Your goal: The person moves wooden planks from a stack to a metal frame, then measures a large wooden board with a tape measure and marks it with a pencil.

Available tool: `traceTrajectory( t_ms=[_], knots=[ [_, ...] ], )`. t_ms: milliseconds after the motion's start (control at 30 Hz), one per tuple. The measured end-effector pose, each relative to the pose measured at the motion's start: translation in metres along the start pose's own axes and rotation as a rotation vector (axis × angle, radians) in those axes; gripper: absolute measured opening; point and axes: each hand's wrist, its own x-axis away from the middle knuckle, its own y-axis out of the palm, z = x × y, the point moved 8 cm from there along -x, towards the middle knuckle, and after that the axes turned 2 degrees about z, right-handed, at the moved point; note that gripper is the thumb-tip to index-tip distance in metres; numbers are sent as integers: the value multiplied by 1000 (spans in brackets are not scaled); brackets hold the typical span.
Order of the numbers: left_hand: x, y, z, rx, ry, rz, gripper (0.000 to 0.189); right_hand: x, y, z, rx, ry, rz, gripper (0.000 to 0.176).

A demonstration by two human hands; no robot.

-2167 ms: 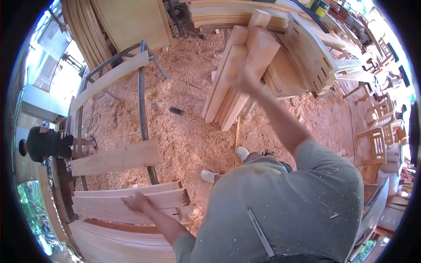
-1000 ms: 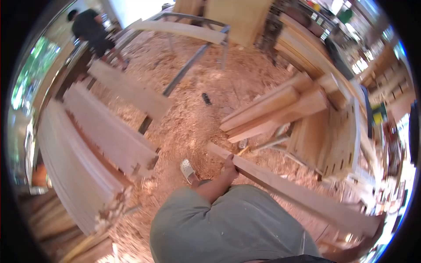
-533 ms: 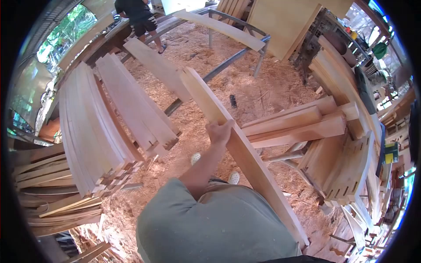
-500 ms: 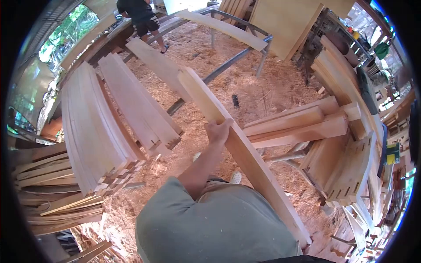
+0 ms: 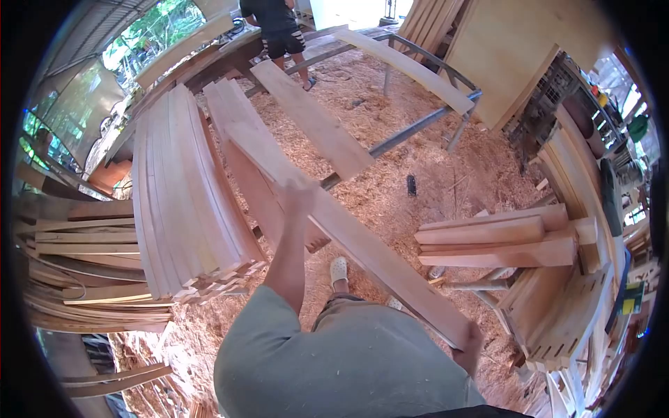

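Observation:
A long wooden board lies slantwise in front of my body, its far end over a stack of pale boards. My left hand, blurred by motion, is closed on the board's left edge toward its far part. At the near lower end, my right hand grips the board's end, and its fingers show only in part. Just left of the held board is the stack of boards, partly covered by it. Another single plank rests across the metal frame beyond.
A large board pile stands at left, with thin strips beside it. Cut beams and slotted panels are at right. A metal frame spans the shavings-covered floor. A person stands at the back.
The held board has swung left, its far end now over the stack. My left hand has moved left with it. My right hand has come into view at the near end. The view has shifted.

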Motion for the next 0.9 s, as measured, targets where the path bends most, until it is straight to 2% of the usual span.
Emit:
traceTrajectory(
  t_ms=[67, 133, 200, 233, 267, 300, 333, 367, 400, 433, 467, 500, 533, 567, 633, 700, 733, 800, 833, 900],
  knots=[
    [29, -3, 17, 23, 78, 180, 57, -8, 71, 25, -12, 93, -69, 37],
    [31, 25, 15, -53, 287, -159, 55, -18, 141, 44, 79, 148, -347, 44],
    [61, 30, 4, 94, 513, 148, 39, -7, 225, 46, 189, 129, -540, 48],
    [73, 26, 10, 95, 517, 147, 39, -1, 256, 57, 288, 209, -630, 52],
    [93, 3, 31, 95, 581, 279, 41, 5, 282, 68, 386, 289, -718, 60],
    [109, -23, 54, 96, 645, 413, 44, 29, 319, 60, 496, 215, -973, 63],
    [108, -46, 70, 92, 649, 410, 44, 57, 350, 52, 604, 137, -1227, 66],
    [87, -61, 63, 187, 374, 160, 43, 60, 369, 52, 592, 145, -1223, 66],
    [76, -62, 42, 273, 86, -89, 43, 72, 386, 55, 613, 140, -1347, 66],
    [65, -64, 24, 264, 78, -99, 43, 84, 397, 57, 635, 133, -1472, 66],
    [47, -67, 0, 303, 104, -5, 41, 89, 407, 56, 626, 139, -1467, 66],
    [36, -79, 2, 347, 143, 93, 39, 96, 421, 54, 640, 137, -1534, 64],
    [26, -84, 2, 344, 159, 91, 39, 100, 435, 50, 651, 129, -1602, 62],
    [24, -94, 1, 283, 223, 137, 40, 91, 442, 50, 631, 122, -1596, 62],
    [15, -107, 5, 216, 284, 158, 41, 47, 441, 57, 799, 17, -1461, 59],
    [4, -114, -14, 248, 112, 153, 46, -5, 435, 54, 694, 191, -1178, 52],
    [4, -112, -12, 242, 113, 145, 46, -34, 433, 51, 628, 181, -1054, 47],
    [5, -107, -22, 524, -39, 142, 52, -91, 431, 49, 559, 135, -837, 39],
    [-1, -102, -34, 515, -41, 135, 52, -119, 430, 48, 561, 101, -746, 37],
    [-18, -95, -52, -31, 100, 119, 51, -161, 433, 56, 463, 150, -697, 38]
  ],
)
